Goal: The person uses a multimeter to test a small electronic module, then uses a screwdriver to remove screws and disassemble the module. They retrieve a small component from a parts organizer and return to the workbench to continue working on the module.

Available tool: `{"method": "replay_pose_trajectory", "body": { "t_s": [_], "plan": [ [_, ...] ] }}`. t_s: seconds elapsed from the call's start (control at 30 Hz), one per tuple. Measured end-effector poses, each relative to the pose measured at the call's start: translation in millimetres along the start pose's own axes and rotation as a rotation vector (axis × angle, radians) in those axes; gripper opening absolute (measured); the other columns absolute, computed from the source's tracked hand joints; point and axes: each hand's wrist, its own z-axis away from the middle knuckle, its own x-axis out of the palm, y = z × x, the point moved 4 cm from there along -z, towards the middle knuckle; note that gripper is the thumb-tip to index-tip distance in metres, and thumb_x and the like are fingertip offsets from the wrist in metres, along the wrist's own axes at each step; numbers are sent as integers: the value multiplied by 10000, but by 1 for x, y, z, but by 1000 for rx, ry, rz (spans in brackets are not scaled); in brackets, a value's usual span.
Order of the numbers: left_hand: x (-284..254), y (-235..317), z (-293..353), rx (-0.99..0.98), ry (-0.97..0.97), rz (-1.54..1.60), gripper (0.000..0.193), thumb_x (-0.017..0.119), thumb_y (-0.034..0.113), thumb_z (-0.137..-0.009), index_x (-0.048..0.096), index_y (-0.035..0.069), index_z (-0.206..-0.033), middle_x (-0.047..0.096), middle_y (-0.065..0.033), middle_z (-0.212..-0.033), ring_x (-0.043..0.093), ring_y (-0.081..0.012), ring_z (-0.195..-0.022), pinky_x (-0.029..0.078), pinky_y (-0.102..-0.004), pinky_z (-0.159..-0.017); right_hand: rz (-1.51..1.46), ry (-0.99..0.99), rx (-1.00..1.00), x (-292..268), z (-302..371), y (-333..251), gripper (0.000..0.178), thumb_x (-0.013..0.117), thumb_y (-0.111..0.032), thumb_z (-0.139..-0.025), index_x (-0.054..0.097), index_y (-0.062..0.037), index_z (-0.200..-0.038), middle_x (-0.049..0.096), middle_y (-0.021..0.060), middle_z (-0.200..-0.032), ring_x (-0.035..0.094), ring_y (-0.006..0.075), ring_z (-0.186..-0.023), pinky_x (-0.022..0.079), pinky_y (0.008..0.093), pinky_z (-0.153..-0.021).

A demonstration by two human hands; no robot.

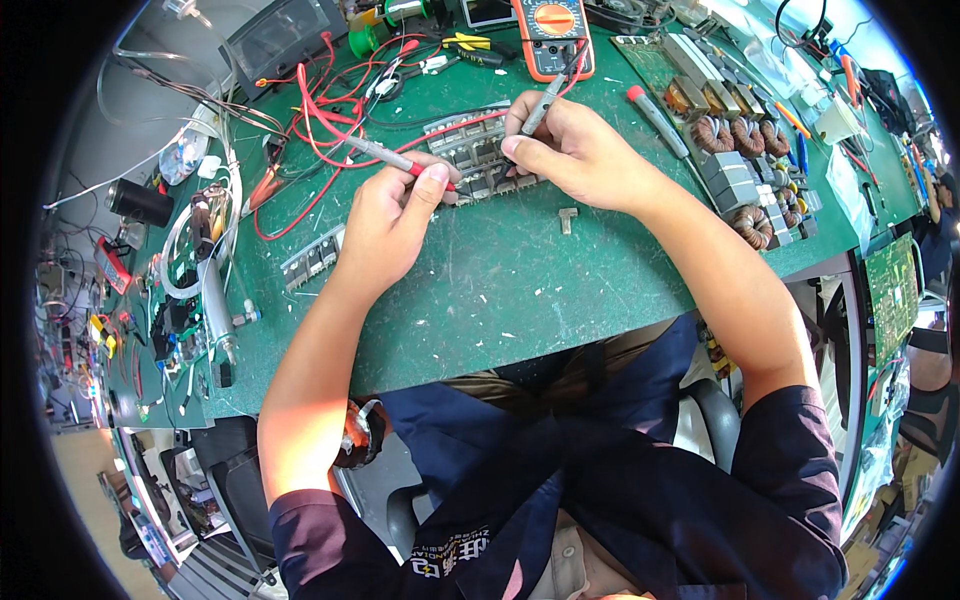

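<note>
My left hand is closed around a grey test probe with a red tip, its red lead running off to the left. A second grey test probe is pinched in my right hand. Both hands rest over a block of small electronic modules in rows, and the probes point down at it. My fingers partly cover the block, so I cannot tell whether the tips touch its contacts. Beyond the right hand stands an orange multimeter with a dial. A small T-shaped grey part lies nearer to me.
Tangled red leads cover the back left of the green table. A strip of similar modules lies left of my forearm. On the right are a red-capped grey marker-like tool and a large circuit board with copper coils.
</note>
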Motion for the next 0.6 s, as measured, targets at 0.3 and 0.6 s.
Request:
{"method": "replay_pose_trajectory", "body": {
  "t_s": [0.3,0.6],
  "plan": [
    [6,11,-9,0,6,-59,255,567,203,-1071,674,-28,-1069,714,-72,-932,685,-140,-866,544,-298,-803,51,73,-34,-12,-5,2,174,660,-194,-985,597,-32,-979,648,42,-789,625,116,-746,520,307,-676],
    [4,17,-3,-2,-37,-149,283,532,227,-1090,663,-24,-1095,708,-75,-1013,673,-148,-891,537,-315,-830,208,47,-36,-10,1,-12,171,644,-164,-996,559,-17,-985,605,29,-807,588,102,-752,498,291,-701]
  ]
}}
